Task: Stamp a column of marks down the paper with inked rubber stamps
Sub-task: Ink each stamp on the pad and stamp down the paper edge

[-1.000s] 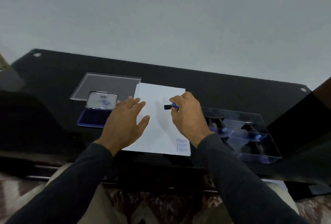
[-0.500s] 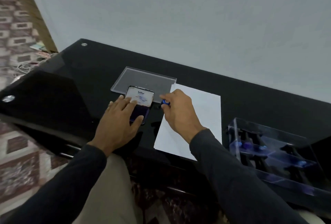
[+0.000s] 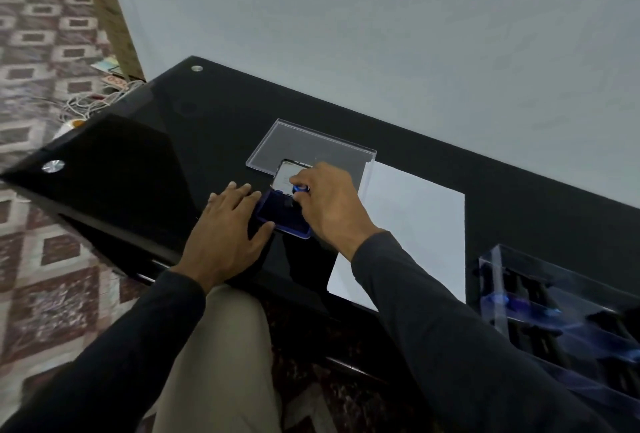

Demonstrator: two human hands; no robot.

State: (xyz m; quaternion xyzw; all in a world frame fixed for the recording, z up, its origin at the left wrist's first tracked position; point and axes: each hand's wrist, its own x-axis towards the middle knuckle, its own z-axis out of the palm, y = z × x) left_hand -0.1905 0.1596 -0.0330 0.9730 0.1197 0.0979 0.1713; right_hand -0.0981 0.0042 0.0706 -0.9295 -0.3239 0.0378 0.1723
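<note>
Mid-task, the right hand (image 3: 329,200) pinches a stamp (image 3: 300,189) onto the ink pad (image 3: 282,216), the left hand (image 3: 227,224) spread flat steadying it, and more marks on the paper (image 3: 412,224) are likely left.

ink pad (image 3: 281,218) left of paper (image 3: 412,224); clear lid (image 3: 304,145) behind pad; stamp box (image 3: 561,315) right.

The counter (image 3: 214,121) is glossy black glass with a shiny metal stud (image 3: 53,166) at nine o'clock. The paper (image 3: 415,218) looks matt white. The lid (image 3: 311,145) and the rack (image 3: 554,297) at four o'clock are clear, smooth plastic; the sleeves (image 3: 450,328) are matt dark cloth.
</note>
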